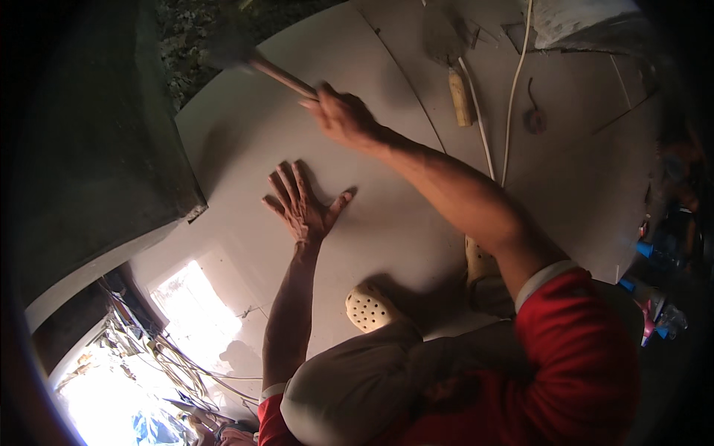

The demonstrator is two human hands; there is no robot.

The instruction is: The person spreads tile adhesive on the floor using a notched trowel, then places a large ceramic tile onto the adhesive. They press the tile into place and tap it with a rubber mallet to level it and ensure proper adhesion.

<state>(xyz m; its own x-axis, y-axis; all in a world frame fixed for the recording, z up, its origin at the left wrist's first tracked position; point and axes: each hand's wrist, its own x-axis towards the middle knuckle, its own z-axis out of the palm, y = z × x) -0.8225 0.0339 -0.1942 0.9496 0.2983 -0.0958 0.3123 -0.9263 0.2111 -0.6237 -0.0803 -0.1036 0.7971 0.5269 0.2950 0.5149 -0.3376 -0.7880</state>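
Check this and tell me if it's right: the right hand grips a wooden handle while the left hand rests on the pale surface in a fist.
Not a fist: the head view shows the left hand spread open on the pale surface. The rest stands.

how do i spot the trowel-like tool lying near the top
Start with the big pale surface under the left hand, then look near its top, right of the right hand. Beside a white cable lies the trowel-like tool. Unlike the cable and the small round piece farther right, it has a thick yellowish handle and broad greyish blade.
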